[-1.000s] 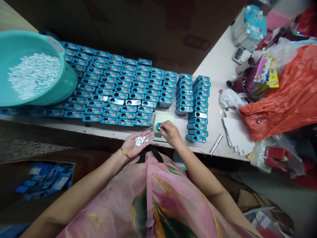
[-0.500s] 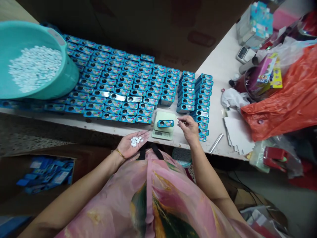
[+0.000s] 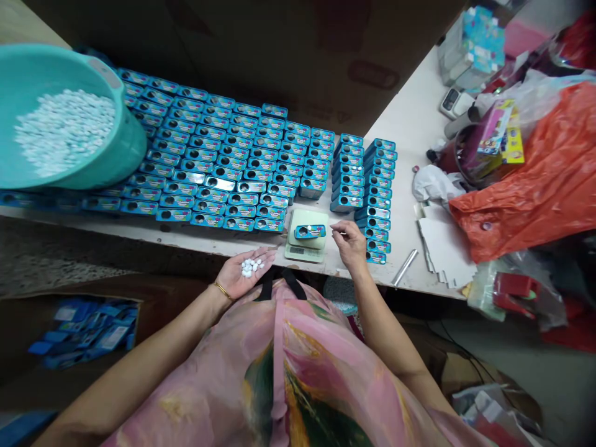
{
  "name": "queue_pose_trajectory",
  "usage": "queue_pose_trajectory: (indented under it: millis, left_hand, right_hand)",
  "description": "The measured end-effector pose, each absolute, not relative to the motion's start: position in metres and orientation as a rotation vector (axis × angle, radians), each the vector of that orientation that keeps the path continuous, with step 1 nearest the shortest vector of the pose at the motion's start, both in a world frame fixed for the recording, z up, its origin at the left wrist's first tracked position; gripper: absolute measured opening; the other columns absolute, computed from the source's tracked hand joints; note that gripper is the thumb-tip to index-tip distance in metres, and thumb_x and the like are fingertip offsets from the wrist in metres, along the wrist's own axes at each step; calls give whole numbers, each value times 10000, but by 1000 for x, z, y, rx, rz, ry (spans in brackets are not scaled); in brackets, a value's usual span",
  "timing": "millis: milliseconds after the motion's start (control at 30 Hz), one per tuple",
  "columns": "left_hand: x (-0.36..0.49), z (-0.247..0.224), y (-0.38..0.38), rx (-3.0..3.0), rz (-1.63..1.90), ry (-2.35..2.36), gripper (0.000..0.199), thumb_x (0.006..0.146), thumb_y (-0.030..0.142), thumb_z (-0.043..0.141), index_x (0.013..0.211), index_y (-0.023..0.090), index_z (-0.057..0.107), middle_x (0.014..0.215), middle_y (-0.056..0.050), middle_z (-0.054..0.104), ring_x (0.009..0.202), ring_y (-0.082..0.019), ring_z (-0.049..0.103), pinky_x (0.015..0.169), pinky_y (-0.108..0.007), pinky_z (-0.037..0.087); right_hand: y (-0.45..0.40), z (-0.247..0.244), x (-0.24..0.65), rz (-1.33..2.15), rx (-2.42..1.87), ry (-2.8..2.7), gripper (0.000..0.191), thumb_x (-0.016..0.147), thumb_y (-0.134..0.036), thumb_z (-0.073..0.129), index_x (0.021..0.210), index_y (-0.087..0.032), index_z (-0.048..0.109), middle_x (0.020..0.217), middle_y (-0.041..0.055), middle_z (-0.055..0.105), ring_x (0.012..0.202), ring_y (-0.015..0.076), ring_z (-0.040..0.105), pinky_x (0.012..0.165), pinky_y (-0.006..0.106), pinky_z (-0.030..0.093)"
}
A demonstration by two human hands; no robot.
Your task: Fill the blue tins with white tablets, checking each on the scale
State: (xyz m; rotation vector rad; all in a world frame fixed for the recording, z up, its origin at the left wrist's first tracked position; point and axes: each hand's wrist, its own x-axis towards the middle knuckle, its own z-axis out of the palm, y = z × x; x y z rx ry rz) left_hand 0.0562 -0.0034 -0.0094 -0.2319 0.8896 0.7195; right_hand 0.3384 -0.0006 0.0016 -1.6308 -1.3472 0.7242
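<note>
My left hand (image 3: pixel 239 275) is held palm up at the table's front edge, with a small heap of white candies (image 3: pixel 252 267) resting in it. To its right is a pale kitchen scale (image 3: pixel 305 251). A small blue tin (image 3: pixel 303 233) with a dark round opening lies on the scale's plate, and one white piece shows on the tin's top. Just right of the scale is my right hand (image 3: pixel 350 244), its fingers bent and the thumb near the fingertips. Whether a candy is between them is too small to make out.
Rows of similar blue tins (image 3: pixel 205 146) cover the table's left and middle. A turquoise tub (image 3: pixel 133 146) of white candies stands at left. On the right lie a metal tube (image 3: pixel 405 267), white card sheets (image 3: pixel 442 242) and an orange bag (image 3: pixel 549 180). A brown carton (image 3: pixel 261 49) stands behind.
A white piece now shows on top of the tin on the scale. My hands stay in nearly the same places; the whole view has shifted slightly.
</note>
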Motion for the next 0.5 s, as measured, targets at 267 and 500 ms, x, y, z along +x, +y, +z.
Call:
queue_pose_trajectory:
  millis: [267,500]
  left_hand:
    - [59,-8,-4,-246,707,889,323,800,99,411,1077,38,565,1036,-193,632,1048,-259,548,872,-368,478]
    - [57,-11,-7,-235,720,893,304,791,98,417,1037,28,580,1022,-204,633,1057,-265,541,887,-371,467]
  right_hand:
    - [11,0,317,764,-1591,-1580,213,780,-152,445,885,-206,623,891,39,574,856,152,543,743,300,453]
    - [20,-7,303,780,-1590,-1810,257,799,-115,401,943,-192,599,921,54,555,899,153,527,803,282,423]
